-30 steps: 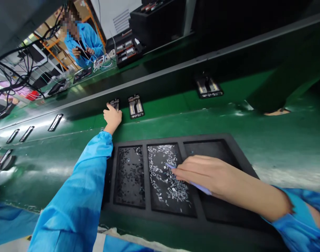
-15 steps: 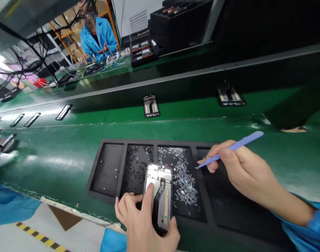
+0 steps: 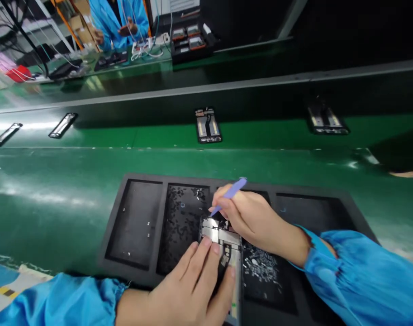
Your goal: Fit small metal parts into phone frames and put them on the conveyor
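My left hand (image 3: 189, 290) lies over an opened phone (image 3: 235, 271), its fingers and thumb pressed on the phone's back side and holding it above the foam tray (image 3: 159, 217). The phone shows silver plates, a dark flex cable and no back cover. My right hand (image 3: 250, 217) is closed around purple tweezers (image 3: 231, 190). Their tip points down at the phone's upper left edge. Whether the tip holds a tiny part is too small to tell. Under my hands, one tray compartment has many small silver pieces (image 3: 260, 267).
Another compartment holds small black pieces (image 3: 175, 226); the leftmost has a few tiny bits. Beyond the tray, opened phones (image 3: 208, 126) lie spaced along the green line, one farther right (image 3: 326, 120). A co-worker in a blue jacket (image 3: 138, 13) is across the bench, near a black box of parts (image 3: 189, 43).
My right hand has moved left with the tweezers, from above the right compartment to the phone's top edge. My left hand now lies flatter across the phone. The whole view has shifted.
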{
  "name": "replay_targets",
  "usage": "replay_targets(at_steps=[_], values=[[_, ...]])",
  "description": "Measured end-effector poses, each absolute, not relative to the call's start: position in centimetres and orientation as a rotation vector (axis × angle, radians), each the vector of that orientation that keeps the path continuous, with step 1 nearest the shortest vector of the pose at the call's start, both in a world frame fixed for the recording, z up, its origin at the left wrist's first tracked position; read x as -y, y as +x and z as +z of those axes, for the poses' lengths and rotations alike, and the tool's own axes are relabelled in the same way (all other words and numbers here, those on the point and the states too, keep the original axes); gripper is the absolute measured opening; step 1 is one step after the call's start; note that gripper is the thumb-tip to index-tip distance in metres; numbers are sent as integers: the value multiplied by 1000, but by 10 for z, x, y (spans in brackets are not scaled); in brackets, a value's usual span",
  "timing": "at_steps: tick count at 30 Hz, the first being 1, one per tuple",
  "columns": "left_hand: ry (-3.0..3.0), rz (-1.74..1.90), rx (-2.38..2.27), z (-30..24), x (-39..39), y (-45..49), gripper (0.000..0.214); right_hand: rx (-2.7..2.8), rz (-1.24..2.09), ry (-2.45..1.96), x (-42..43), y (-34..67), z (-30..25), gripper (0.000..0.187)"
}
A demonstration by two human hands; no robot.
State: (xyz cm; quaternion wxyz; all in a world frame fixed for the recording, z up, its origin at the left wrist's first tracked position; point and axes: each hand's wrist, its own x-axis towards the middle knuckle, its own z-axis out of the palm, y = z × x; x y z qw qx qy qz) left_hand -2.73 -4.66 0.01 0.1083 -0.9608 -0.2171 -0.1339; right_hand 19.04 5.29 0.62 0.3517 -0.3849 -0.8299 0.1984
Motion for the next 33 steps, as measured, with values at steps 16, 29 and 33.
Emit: replay_targets(at_steps=[16,29,33], values=[[-2876,-555,785,-4,48,-27,39,2219,547,-955,-53,195,13,32],[-2864,-580,815,-8,50,-24,38,2091,379,-1098,-47,204,11,19],[-2878,-560,796,-8,51,-26,41,2196,402,-998,-48,203,12,20]])
